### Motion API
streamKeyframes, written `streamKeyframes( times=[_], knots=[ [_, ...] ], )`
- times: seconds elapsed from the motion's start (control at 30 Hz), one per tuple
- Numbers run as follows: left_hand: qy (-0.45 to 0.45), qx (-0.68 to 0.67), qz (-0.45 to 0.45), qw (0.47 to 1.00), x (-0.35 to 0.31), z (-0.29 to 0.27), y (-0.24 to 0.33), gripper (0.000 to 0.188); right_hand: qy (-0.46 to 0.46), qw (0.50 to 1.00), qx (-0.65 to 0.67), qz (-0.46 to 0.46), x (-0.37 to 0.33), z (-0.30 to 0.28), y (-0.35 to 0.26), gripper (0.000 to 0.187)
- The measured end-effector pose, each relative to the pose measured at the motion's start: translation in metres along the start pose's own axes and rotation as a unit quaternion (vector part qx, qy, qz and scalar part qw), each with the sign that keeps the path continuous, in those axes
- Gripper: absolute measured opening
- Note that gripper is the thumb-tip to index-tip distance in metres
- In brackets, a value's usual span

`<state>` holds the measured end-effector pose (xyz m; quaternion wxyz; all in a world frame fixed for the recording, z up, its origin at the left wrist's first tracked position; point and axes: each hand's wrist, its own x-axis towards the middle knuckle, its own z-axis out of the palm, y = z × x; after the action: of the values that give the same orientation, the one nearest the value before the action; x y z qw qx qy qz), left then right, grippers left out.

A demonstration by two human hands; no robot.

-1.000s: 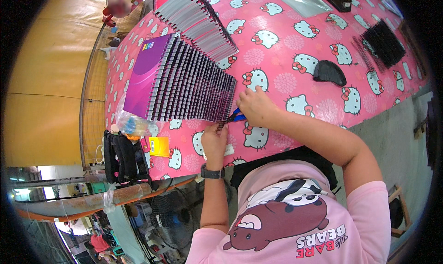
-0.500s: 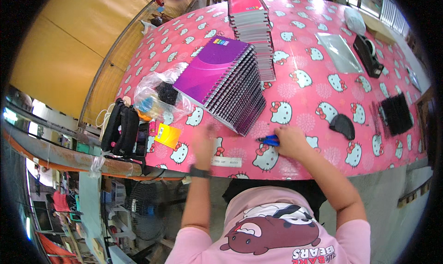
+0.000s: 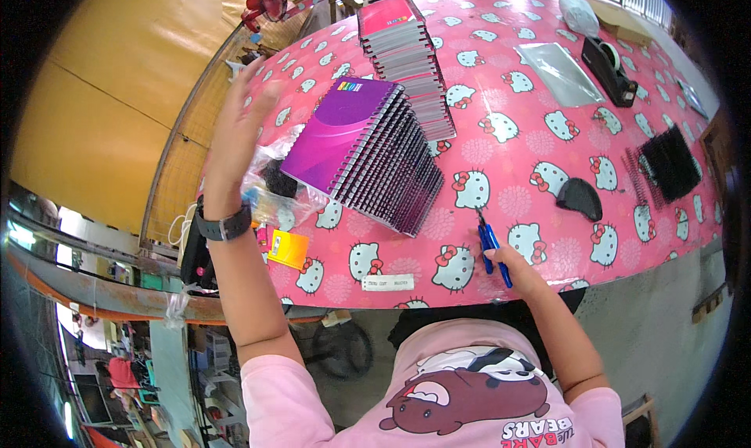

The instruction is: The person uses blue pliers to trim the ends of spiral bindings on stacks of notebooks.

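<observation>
Two hands are sharing the work, and we are reading them from our left across to our right. Our left hand [image 3: 242,107] is lifting with the forearm angled up and away, wrist with a dark watch [image 3: 224,224] below it, fingers spread open and gripping nothing; it is hovering over the clear plastic bag [image 3: 270,186] at the left edge of the pink patterned worktop [image 3: 532,143]. Just to the right of that hand, and nearer to it than to the other, the fanned stack of purple spiral notebooks [image 3: 368,154] is lying with its long axis running diagonally, from the upper left down toward the lower right, wire bindings facing us. A second stack of notebooks with a red cover [image 3: 407,57] is sitting farther back, touching the far end of the first. Moving on rightward, our right hand [image 3: 508,264] is resting at the near edge of the worktop, well apart from the notebooks, closed around blue-handled pliers [image 3: 490,244] whose tip is pointing up toward the stack's lower corner. Beyond it, a black tool [image 3: 580,197] and a bundle of black wire coils [image 3: 669,162] are lying to the right.
</observation>
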<state>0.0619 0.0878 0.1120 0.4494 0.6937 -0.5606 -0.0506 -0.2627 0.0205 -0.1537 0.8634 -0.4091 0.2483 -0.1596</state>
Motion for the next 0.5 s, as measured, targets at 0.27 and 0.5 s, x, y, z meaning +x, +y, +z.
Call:
streamKeyframes(
  times=[0.27, 0.5],
  knots=[
    [-0.195, 0.316, 0.052, 0.927, -0.012, 0.048, 0.025, 0.099, -0.092, 0.82, -0.444, -0.35, 0.008, 0.091, -0.076, 0.06],
    [-0.167, 0.283, 0.08, 0.941, -0.021, 0.051, 0.015, 0.086, -0.059, 0.685, -0.469, -0.555, 0.036, 0.115, -0.089, 0.058]
  ],
)
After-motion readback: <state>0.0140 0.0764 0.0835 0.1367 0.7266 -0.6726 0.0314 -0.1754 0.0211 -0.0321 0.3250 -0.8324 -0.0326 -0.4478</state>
